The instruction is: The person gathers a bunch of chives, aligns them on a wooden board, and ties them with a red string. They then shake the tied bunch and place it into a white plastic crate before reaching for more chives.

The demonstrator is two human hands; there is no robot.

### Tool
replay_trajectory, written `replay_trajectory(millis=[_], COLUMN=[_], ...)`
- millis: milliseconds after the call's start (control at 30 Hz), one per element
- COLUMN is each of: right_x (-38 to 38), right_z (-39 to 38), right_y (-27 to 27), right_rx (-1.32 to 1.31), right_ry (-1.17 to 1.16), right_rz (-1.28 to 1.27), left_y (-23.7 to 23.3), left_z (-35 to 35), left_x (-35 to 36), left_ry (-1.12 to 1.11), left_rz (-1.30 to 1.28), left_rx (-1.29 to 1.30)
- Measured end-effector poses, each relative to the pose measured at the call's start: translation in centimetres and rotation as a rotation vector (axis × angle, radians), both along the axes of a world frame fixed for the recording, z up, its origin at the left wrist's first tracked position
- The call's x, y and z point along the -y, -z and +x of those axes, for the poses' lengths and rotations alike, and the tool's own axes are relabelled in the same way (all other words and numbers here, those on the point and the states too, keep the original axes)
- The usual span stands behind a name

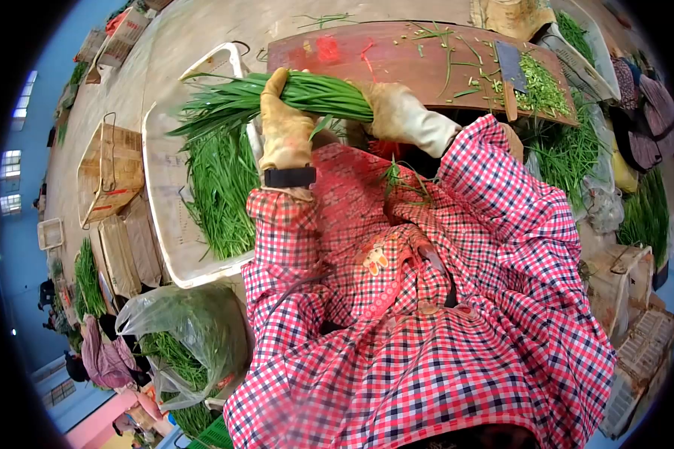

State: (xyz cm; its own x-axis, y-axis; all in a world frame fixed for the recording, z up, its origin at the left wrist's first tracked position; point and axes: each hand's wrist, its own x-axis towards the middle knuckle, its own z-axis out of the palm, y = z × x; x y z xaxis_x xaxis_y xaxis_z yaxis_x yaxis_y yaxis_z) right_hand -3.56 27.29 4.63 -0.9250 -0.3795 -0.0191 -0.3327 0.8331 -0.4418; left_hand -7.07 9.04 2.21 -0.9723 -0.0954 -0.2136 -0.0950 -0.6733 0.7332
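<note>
A thick bundle of long green stalks (326,93) lies sideways across both hands, its leafy ends fanned out at the left. My left hand (284,127), in a tan glove, is wrapped round the middle of the bundle. At the right end of the bundle, my right hand (397,108), in a tan and white glove, closes round the stalk ends. Just beyond is a reddish-brown board (404,60) with red strands and cut bits on it. A cleaver (511,71) rests on the board beside chopped green pieces (543,86).
A white crate (165,217) with loose greens (221,191) stands at the left. Below it is a plastic bag of greens (195,337). A wooden crate (116,168) sits farther left. More greens (565,161) lie at the right, near a person (648,112). Another person (105,355) is at lower left.
</note>
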Motion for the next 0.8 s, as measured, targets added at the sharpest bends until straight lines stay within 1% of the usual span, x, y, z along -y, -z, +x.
replay_trajectory(millis=[33, 67, 133, 167, 233, 267, 300, 367, 400, 467, 500, 533, 567, 633, 667, 700, 767, 800], right_x=[-0.8, -1.7, -3.4, -4.4, -5.6, -6.1, -6.0, -6.0, -6.4, -7.8, -8.4, -8.9, -9.9, -10.8, -10.7, -10.5, -10.4, -10.5], right_z=[-0.3, -0.9, -2.5, -3.3, -4.7, -5.1, -5.5, -7.1, -7.9, -9.6, -10.2, -9.8, -9.2, -9.2, -8.9, -8.4, -8.1, -8.1], right_y=[-0.2, 0.2, 1.4, 2.0, 2.4, 2.0, 0.9, 0.8, 1.8, 4.9, 6.4, 7.8, 9.5, 12.9, 13.0, 12.7, 12.6, 12.9], right_rx=[0.058, 0.063, 0.074, 0.022, -0.078, -0.078, -0.06, -0.002, -0.036, 0.065, 0.114, 0.134, -0.026, -0.364, -0.37, -0.375, -0.425, -0.467], right_ry=[0.049, 0.064, 0.088, 0.076, 0.051, 0.053, 0.058, 0.066, 0.046, 0.023, 0.011, -0.034, -0.128, -0.173, -0.169, -0.164, -0.173, -0.188], right_rz=[0.042, 0.075, 0.141, 0.113, 0.056, 0.024, 0.079, 0.186, 0.175, 0.22, 0.243, 0.406, 0.396, 0.326, 0.358, 0.391, 0.468, 0.511], left_y=[1.0, 2.0, 2.4, 2.4, 0.8, 0.2, -1.3, -3.9, -1.7, -0.2, 2.4, 5.0, 1.8, -1.5, -2.3, -2.6, -1.5, -0.8], left_z=[-0.8, -1.6, -4.5, -5.4, -7.2, -8.1, -7.9, -7.3, -9.3, -12.1, -12.7, -13.3, -11.0, -8.9, -8.0, -7.4, -6.6, -6.2], left_x=[-0.6, -1.1, -1.1, -1.1, -1.0, -0.3, 0.3, 1.0, 3.0, 7.8, 10.8, 13.7, 13.3, 11.1, 9.6, 8.0, 4.5, 2.2], left_ry=[0.042, 0.084, 0.267, 0.229, 0.151, 0.178, 0.045, -0.144, -0.058, 0.032, 0.057, 0.043, -0.06, -0.096, -0.111, -0.047, 0.219, 0.302], left_rz=[0.015, 0.029, 0.54, 0.543, 0.546, 0.592, 0.523, -0.048, 0.009, 0.306, -0.051, -0.41, -0.201, -0.556, -0.733, -0.875, -1.082, -1.282], left_rx=[-0.044, -0.089, 0.113, 0.096, 0.064, 0.049, 0.029, 0.038, -0.058, -0.006, -0.098, -0.17, 0.035, -0.031, -0.061, -0.134, -0.278, -0.416])
